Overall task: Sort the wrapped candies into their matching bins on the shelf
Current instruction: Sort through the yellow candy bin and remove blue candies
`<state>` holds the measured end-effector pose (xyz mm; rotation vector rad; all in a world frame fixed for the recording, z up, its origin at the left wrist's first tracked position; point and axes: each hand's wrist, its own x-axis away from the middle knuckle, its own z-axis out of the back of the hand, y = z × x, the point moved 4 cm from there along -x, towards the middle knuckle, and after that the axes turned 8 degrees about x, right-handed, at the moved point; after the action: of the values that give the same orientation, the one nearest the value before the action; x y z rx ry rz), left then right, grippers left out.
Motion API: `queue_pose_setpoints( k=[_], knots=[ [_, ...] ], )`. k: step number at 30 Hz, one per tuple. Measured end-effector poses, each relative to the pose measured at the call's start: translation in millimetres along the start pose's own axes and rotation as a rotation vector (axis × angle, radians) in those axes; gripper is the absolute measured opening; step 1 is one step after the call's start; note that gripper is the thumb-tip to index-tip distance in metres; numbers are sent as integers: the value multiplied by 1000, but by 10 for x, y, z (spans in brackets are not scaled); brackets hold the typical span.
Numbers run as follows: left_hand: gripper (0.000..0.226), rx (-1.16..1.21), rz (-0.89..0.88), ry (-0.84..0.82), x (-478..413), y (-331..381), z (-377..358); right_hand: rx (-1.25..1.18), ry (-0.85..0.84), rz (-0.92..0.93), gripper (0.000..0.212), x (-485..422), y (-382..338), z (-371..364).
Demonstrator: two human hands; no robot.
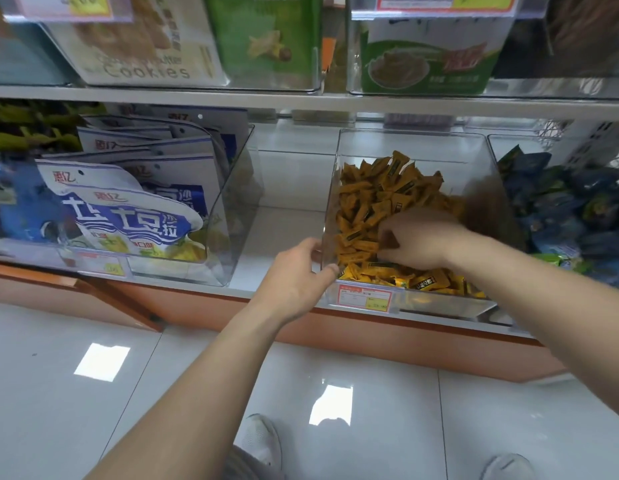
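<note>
Orange candies, the little wrapped kind with a dark label, are heaped in a clear bin sitting on the lower shelf, roughly middle of the shot. The ones along the bin's low front edge look a brighter yellow. A red and yellow price tag is stuck on the front lip.

Both bare hands are on this bin. The left grip is at the front-left corner, thumb on the front face and fingers curled round the edge of the left wall, so it's pinching the bin itself. The right grip is reaching in over the top, fingers curled down into the heap and closed round a bunch of the candies. How many it's actually got is hidden under the palm.

To the left, with a bare gap of shelf between, is another clear bin full of blue and white snack bags standing upright. To the right, just beside the candy bin, there's a pile of blue packets.

Up on the next shelf there's a cookie box and a green box in clear trays. Down below is a glossy tiled floor and two pale shoes.
</note>
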<state>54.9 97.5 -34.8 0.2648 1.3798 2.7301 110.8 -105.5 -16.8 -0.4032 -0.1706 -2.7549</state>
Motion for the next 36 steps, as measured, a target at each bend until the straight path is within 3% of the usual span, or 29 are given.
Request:
queue_pose_setpoints(
  k=[3, 8, 13, 16, 20, 23, 25, 28, 31, 36],
  knots=[
    [35, -1, 6, -9, 24, 12, -1, 79, -9, -99, 40, -93, 50, -116],
    [34, 18, -7, 16, 25, 51, 59, -226, -13, -118, 41, -61, 132, -124],
    [47, -78, -222, 302, 62, 282, 224, -500, 338, -132, 26, 269, 338, 217],
    [45, -99, -408, 329, 93, 490, 196, -747, 483, -53, 27, 459, 267, 444],
    [39, 177, -449, 213, 84, 623, 77, -1069, 425, 171, 22, 468, -33, 553],
    [21, 230, -401, 313, 53, 562, 150, -1200, 378, 149, 13, 298, -30, 475],
    [17, 211, -347, 378, 31, 457, 241, -1062, 304, 68, 13, 138, 7, 321],
    [19, 203, -271, 418, 11, 315, 334, -548, 81, 57, 17, -93, -1, -19],
    [18, 213, -261, 404, 13, 261, 339, -176, 28, 16, 28, -223, 99, -148],
    [19, 220, -233, 370, 8, 247, 296, -51, -89, 7, 65, -340, 146, -271]
  ],
)
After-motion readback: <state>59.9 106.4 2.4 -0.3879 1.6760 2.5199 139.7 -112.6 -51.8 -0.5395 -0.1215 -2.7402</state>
